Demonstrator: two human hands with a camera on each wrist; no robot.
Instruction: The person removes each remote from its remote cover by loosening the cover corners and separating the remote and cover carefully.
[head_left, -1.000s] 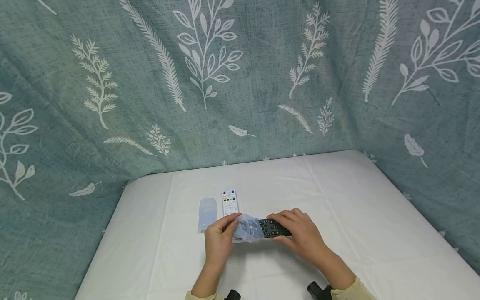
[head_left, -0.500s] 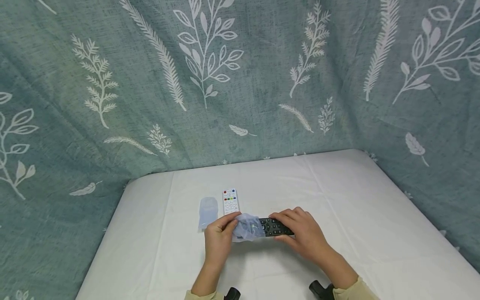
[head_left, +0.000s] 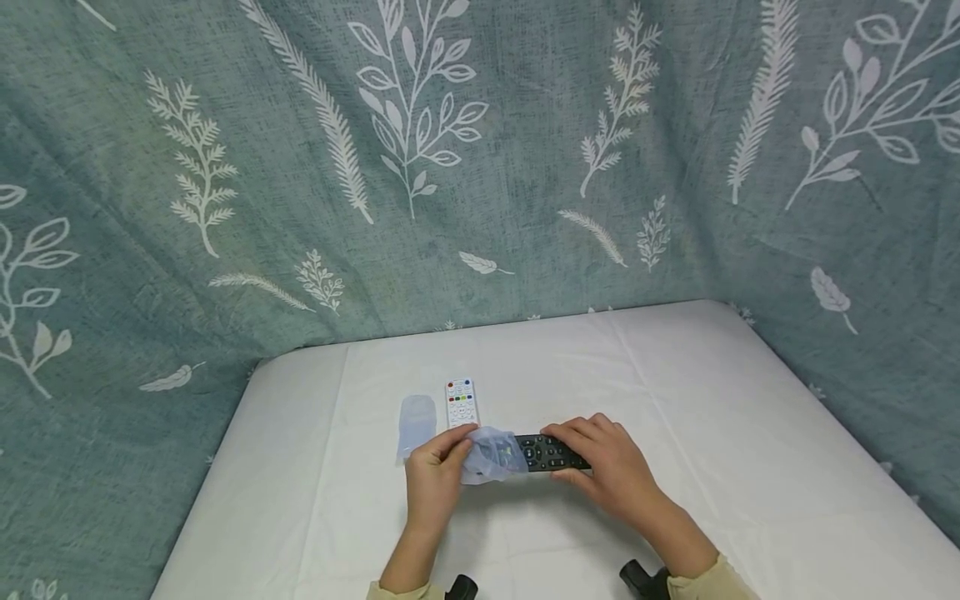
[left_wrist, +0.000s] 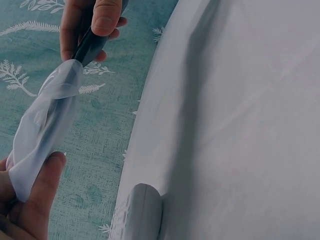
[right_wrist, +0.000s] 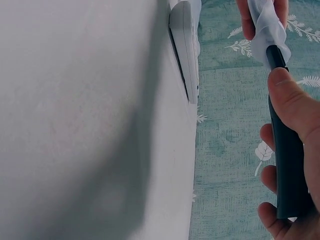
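Note:
My right hand [head_left: 603, 462] grips a black remote control [head_left: 551, 453] by its bare end, thumb on one edge and fingers along the other in the right wrist view. Over the remote's other end sits a translucent bluish plastic sleeve [head_left: 495, 455], crumpled. My left hand [head_left: 435, 479] pinches the far end of that sleeve between thumb and fingers. In the left wrist view the covered part of the remote shows dimly through the sleeve [left_wrist: 50, 115]. Both are held above the white surface, casting a shadow. The remote's covered tip is hard to make out.
A white remote control [head_left: 461, 402] with coloured buttons lies just beyond my left hand, which hides its near end. Left of it lies a flat translucent sleeve [head_left: 416, 423]. The white-covered table [head_left: 337, 517] meets a green leaf-patterned curtain [head_left: 420, 250] at the back and sides.
The black remote and my right hand have shifted slightly to the right. My left hand keeps its pinch on the sleeve and has moved a little left.

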